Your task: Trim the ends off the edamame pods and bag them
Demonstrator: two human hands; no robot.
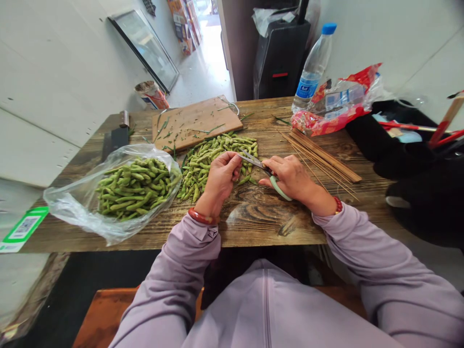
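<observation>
My right hand (293, 178) is closed on a pair of scissors (267, 173) with pale green handles, blades pointing left. My left hand (222, 178) is pinched at the blade tips, fingers curled; what it holds is too small to name, perhaps a pod. Both hands hover at the near edge of a loose pile of green bean pods (213, 157) on the wooden table (261, 222). To the left, a clear plastic bag (76, 203) lies open with more green pods (134, 188) inside.
A wooden cutting board (195, 122) with green trimmings lies behind the pile. A dark cleaver (115, 139) rests at the left. Bamboo skewers (322, 157), a red snack bag (337, 108) and a water bottle (313, 65) stand at the right. Black bags (409, 145) fill the far right.
</observation>
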